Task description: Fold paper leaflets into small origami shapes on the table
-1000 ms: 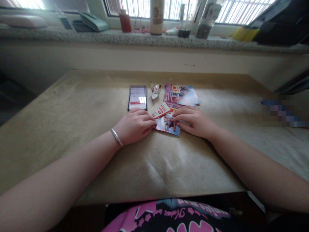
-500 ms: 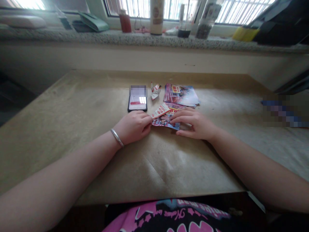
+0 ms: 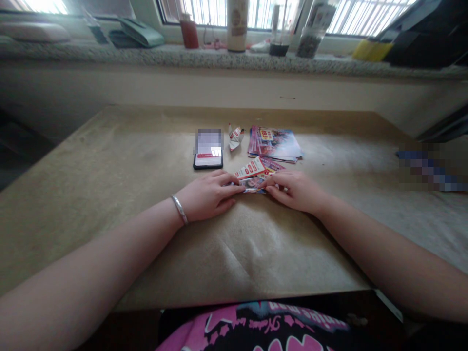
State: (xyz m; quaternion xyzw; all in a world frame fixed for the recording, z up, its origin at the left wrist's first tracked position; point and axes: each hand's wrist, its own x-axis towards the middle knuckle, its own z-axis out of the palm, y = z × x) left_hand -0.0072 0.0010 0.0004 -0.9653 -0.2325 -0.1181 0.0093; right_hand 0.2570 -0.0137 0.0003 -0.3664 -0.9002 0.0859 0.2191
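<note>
Between my hands lies a colourful printed paper flyer (image 3: 252, 170), partly folded, with a white and red flap slanting up at its back. The left end of its near folded edge is under the fingers of my left hand (image 3: 212, 195), which wears a silver bangle. At the right end, my right hand (image 3: 292, 189) pinches the same edge between thumb and fingers. My fingertips cover both ends of the paper. Just behind it lies a small folded paper piece (image 3: 236, 138), white with red, beside a stack of similar flyers (image 3: 280, 144).
A phone (image 3: 208, 156) with its screen lit lies beyond my left hand on the beige-covered table (image 3: 146, 161). A blurred blue item (image 3: 431, 170) is at the right edge. Several bottles, a red one (image 3: 189, 31) among them, stand on the stone windowsill (image 3: 153, 54).
The flyer's near part has been folded up, making its visible area narrower. My left hand has moved slightly right onto the fold, and my right fingers have closed in on the edge.
</note>
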